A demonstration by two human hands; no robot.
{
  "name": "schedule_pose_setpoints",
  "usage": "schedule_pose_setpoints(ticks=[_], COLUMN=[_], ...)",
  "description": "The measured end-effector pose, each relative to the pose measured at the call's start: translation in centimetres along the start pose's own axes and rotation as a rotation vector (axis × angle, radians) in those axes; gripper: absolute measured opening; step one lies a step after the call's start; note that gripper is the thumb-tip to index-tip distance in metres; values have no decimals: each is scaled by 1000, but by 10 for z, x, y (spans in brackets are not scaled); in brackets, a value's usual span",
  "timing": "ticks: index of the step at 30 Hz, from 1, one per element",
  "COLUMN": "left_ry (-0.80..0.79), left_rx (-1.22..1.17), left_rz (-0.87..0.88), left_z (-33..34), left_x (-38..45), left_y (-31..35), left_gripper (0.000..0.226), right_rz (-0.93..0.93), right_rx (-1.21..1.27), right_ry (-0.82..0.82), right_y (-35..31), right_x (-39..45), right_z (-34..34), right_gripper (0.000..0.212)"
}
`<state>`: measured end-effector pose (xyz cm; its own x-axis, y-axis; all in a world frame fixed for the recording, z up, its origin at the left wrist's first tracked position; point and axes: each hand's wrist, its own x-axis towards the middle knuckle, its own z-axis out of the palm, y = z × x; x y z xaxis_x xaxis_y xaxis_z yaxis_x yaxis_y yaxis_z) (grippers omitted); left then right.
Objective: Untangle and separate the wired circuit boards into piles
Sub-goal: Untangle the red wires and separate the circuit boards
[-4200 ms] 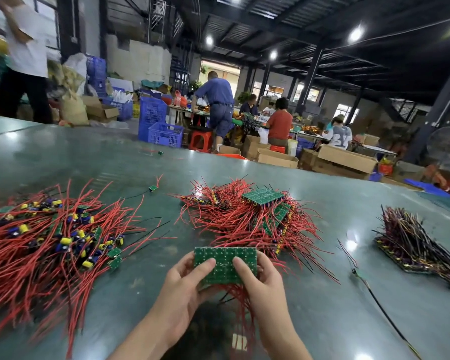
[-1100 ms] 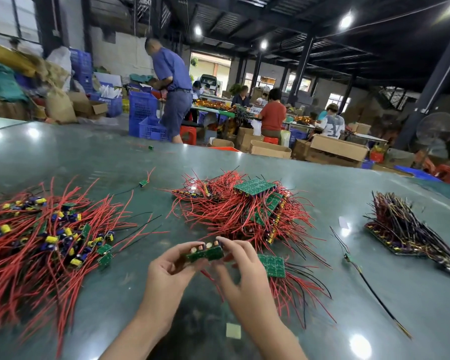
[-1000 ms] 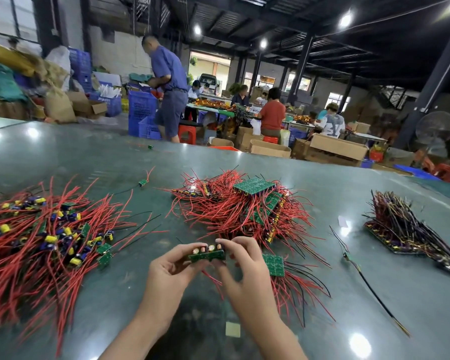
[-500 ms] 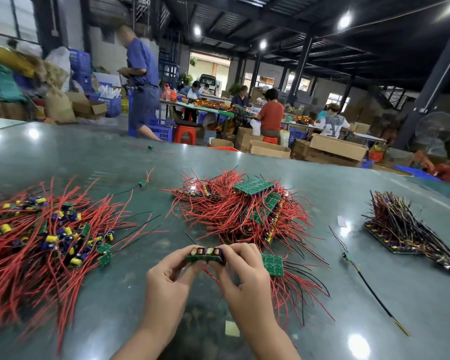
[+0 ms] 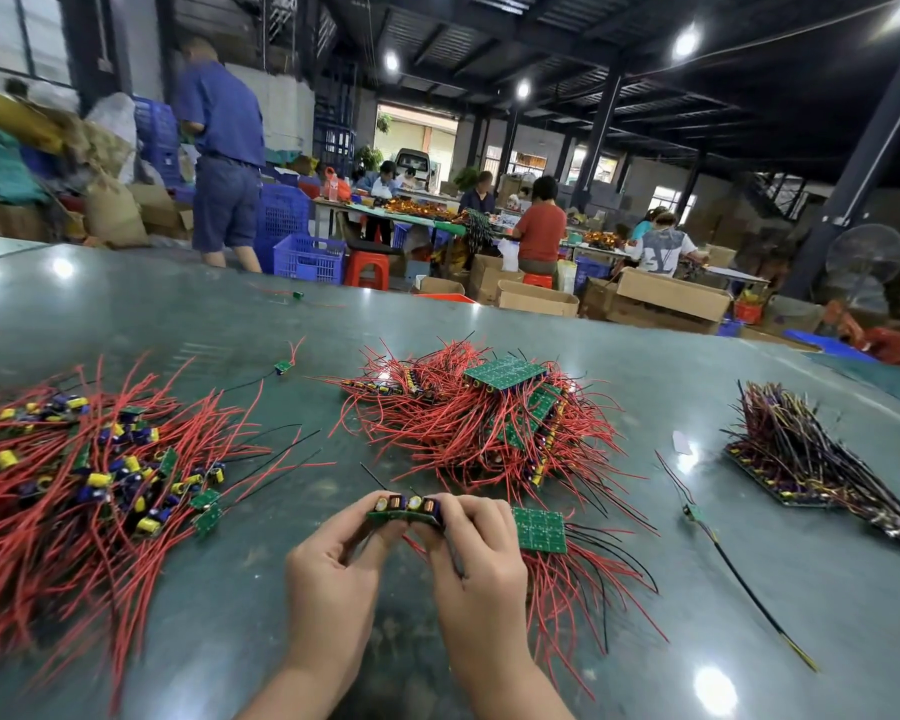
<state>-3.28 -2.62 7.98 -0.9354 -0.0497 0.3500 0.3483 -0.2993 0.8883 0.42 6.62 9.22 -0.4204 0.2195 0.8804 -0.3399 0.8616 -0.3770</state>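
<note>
The big green panel held flat four seconds ago now lies as a smaller panel at 3 o'clock of the right hand. Both hands, left included, pinch a narrow strip, tipped so its capacitors face up.

A factory or sorting workshop, large and open. Overhead, dark steel beams and columns with round ceiling lamps. In front, a broad green worktop heaped with red-wired circuit boards in bulk, another heap of loose boards and wires to the left, a stacked dark-wired batch to the right. Beyond, long benches with seated workers bent over similar parts, one person standing in blue work clothes. Around them blue plastic crates, open cardboard boxes, filled sacks, red stools, a standing fan. At the far end, a wide doorway with a parked van.
</note>
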Motion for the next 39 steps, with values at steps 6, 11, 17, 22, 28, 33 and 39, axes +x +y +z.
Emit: schedule_pose_setpoints(ticks=[6,11,17,22,28,33,39], left_ry=[47,157,136,-88,-148,-195,-243], left_rx=[-97,-173,-223,-224,-101,-140,-8], left_rz=[-35,-75,-60,-100,-42,6,95], left_z=[5,-1,-8,-9,-4,0,-4], left_x=[1,13,26,20,9,5,8], left_y=[-4,-7,-7,-9,-1,6,4], left_gripper=[24,22,29,45,33,57,86], right_rz=[44,285,387,784,913,878,834], right_rx=[-10,-8,-98,502,586,627,666], right_ry=[-7,23,-222,-324,-471,-478,-463], right_y=[2,16,18,3,-2,1,2], right_x=[2,12,11,16,14,15,16], right_z=[3,-11,-14,-12,-6,-9,-10], right_gripper=[13,26,46,24,15,18,21])
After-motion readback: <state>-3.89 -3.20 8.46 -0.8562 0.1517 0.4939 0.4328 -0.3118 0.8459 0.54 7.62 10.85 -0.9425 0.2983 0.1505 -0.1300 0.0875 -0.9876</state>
